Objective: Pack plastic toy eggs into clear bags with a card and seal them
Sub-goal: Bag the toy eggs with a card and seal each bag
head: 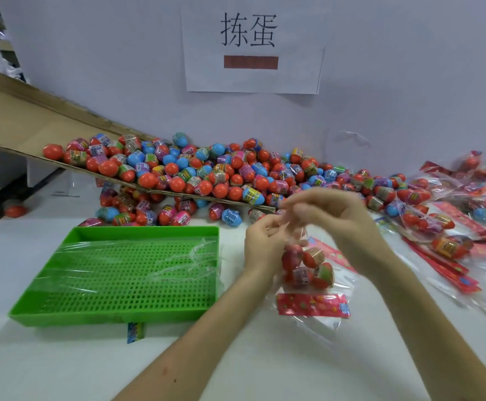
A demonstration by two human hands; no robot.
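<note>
Bag (308, 280) between left hand (262, 246), right hand (332, 212)

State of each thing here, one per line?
Bag: holds eggs and card, top pinched.
Left hand: pinches bag top.
Right hand: pinches bag top, blurred.
Tray: holds empty clear bags.
Loose eggs: piled on cardboard and table.
Packed bags: heaped at right.

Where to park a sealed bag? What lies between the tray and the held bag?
Head view: between tray and bag, only the left hand and wrist over bare table.
</note>
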